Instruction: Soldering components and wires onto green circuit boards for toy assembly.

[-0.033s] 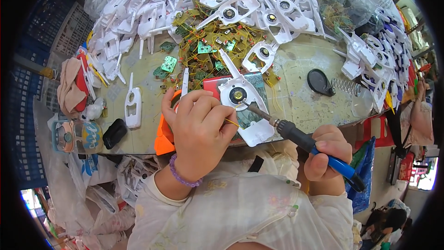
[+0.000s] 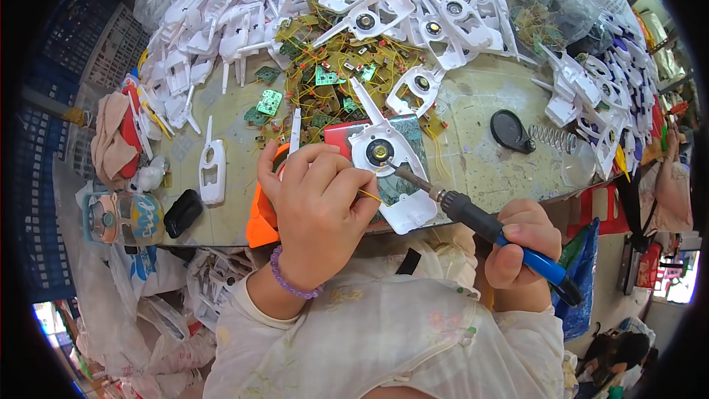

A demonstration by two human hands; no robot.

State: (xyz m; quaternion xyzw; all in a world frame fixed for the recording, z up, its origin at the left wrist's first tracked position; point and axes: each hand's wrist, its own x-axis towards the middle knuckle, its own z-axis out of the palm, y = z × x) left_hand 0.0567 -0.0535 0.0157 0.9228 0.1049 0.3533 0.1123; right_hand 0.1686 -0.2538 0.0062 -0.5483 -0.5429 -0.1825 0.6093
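- Soldering, by the look of it, at the lower-right edge of the round speaker (image 2: 379, 153), set in the white plastic housing (image 2: 408, 216) at centre frame.
- Holding the soldering iron (image 2: 473, 216) by its blue handle in the right hand (image 2: 523, 244), right of centre, with grip closed around it.
- Pinching the thin yellow wire (image 2: 374, 196) in the left hand (image 2: 314, 196), left of centre, with grip closed down to thumb and forefinger.
- Aiming the iron's tip at the speaker's edge; cannot tell touching from just short of it, nor make out the wire's far end.
- For a sound joint, heat wire end and contact together, briefly, then lift off cleanly; hold the wire motionless until set.
- Brace the housing, seemingly lying loose on the flat red-and-green pad (image 2: 343, 134), with spare left fingers.
- Watch for a slip onto the speaker's middle or thin plastic; could scorch or melt.
- Avoid snagging wires from the circuit boards (image 2: 329, 75), heaped on the tabletop (image 2: 473, 129) at upper centre.
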